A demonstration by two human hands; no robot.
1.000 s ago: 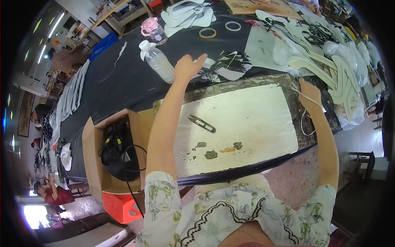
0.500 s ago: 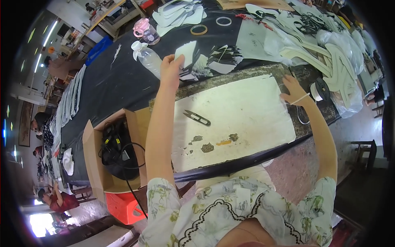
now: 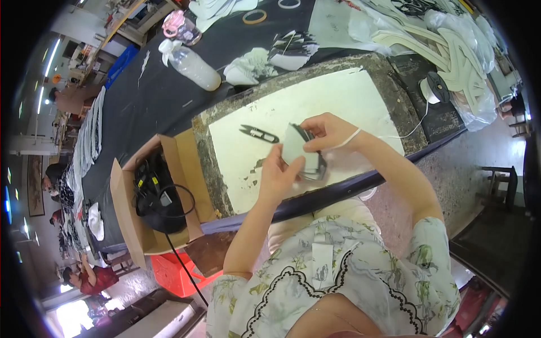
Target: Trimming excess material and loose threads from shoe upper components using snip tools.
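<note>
My left hand (image 3: 280, 173) grips a small stack of cut pieces (image 3: 295, 147), pale grey-green on top with dark layers beneath, over the white work sheet. My right hand (image 3: 332, 134) is closed at the stack's upper right edge, fingertips against its dark layers. A white band circles my right wrist. White thread (image 3: 401, 136) runs from a spool (image 3: 434, 88) toward that wrist; its end is hidden. Black thread snips (image 3: 259, 133) lie on the white sheet (image 3: 360, 96), left of the stack.
At the left stands an open cardboard box (image 3: 127, 203) with a black corded device. Beyond the board are a bottle (image 3: 194, 69), a pink-lidded jug (image 3: 181, 28), and piles of pale (image 3: 248, 66) and dark cut pieces (image 3: 293, 49). Plastic-wrapped strips (image 3: 459, 62) lie far right.
My left hand has brought the stack from the far side down over the white sheet. My right hand has moved left from near the spool to the stack, with thread now stretching behind it.
</note>
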